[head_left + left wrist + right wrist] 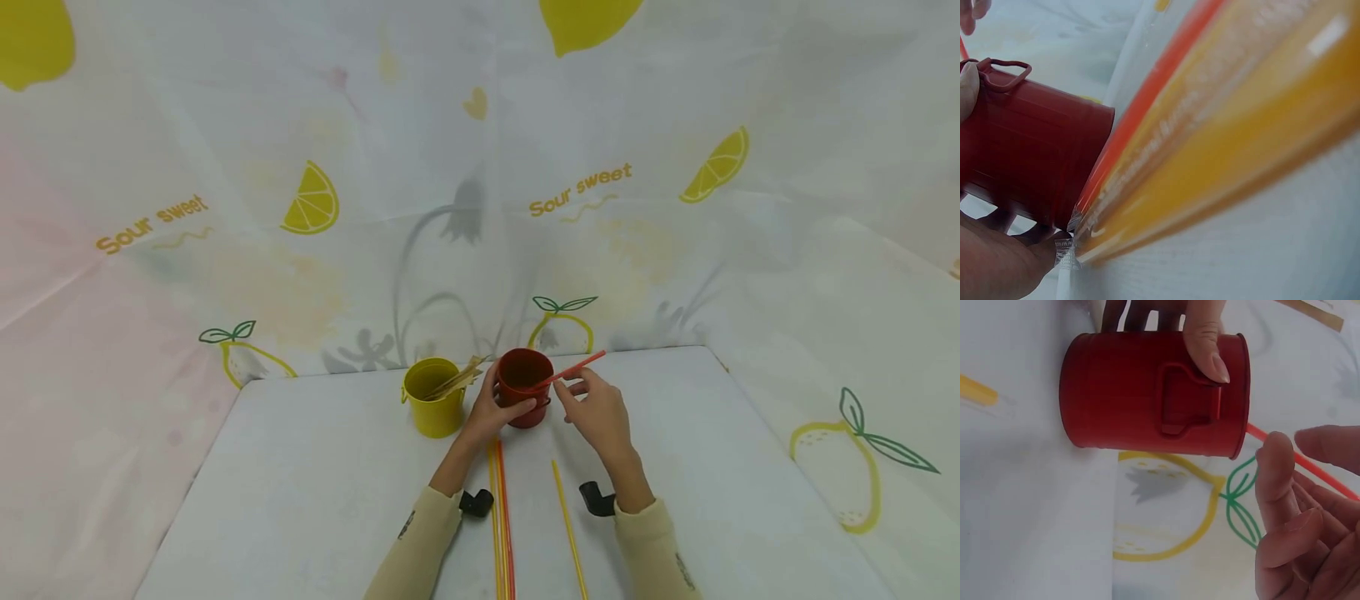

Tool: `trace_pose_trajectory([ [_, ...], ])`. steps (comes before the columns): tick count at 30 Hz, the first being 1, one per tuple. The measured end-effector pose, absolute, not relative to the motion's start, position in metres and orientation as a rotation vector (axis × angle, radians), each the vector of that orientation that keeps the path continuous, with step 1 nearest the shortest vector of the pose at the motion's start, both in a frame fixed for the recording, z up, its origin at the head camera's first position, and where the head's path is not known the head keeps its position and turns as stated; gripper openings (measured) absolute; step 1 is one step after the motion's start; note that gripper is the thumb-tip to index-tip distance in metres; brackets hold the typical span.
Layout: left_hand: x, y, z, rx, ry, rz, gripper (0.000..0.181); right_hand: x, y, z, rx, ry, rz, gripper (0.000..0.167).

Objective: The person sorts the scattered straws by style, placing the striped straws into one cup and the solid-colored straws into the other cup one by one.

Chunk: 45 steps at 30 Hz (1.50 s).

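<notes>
My left hand [491, 412] grips a small red metal bucket [1122, 394] around its side, thumb across the front near a wire handle. The bucket's open mouth faces up and toward me in the head view. My right hand [602, 414] is just right of the rim, pinching a red straw [581, 364] between thumb and fingers. The straw slants, its lower end at the bucket's mouth and its upper end pointing up right. How deep the lower end reaches is hidden. In the right wrist view, the straw [1325, 475] runs behind the fingertips.
Left of the red bucket stands a yellow bucket [437, 419] holding several thin tan pieces. Yellow and red straws [504, 508], in clear wrapping, lie on the white table [300, 492] between my forearms. Another yellow straw [567, 521] lies apart. A lemon-printed cloth [420, 275] hangs behind.
</notes>
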<state>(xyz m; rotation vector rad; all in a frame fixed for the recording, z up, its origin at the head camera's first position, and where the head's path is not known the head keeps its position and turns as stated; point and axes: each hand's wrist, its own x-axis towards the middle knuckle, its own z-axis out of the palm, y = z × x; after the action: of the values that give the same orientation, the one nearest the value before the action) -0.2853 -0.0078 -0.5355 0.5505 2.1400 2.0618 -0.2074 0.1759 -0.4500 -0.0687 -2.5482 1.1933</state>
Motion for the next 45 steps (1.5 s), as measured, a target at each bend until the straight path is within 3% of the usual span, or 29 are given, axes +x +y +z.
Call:
trace_pose_trajectory([
  [12, -0.287, -0.008, -0.536, 0.575, 2.142, 2.058, 0.083, -0.182, 0.18, -0.469, -0.036, -3.02, 1.079, 0.022],
  [23, -0.286, -0.008, -0.537, 0.571, 2.132, 2.07, 0.085, -0.165, 0.177, -0.485, 0.042, -3.266, 0.95, 0.033],
  [45, -0.287, -0.009, -0.537, 0.595, 2.128, 2.067, 0.084, -0.159, 0.181, -0.498, 0.09, -3.26, 1.076, 0.027],
])
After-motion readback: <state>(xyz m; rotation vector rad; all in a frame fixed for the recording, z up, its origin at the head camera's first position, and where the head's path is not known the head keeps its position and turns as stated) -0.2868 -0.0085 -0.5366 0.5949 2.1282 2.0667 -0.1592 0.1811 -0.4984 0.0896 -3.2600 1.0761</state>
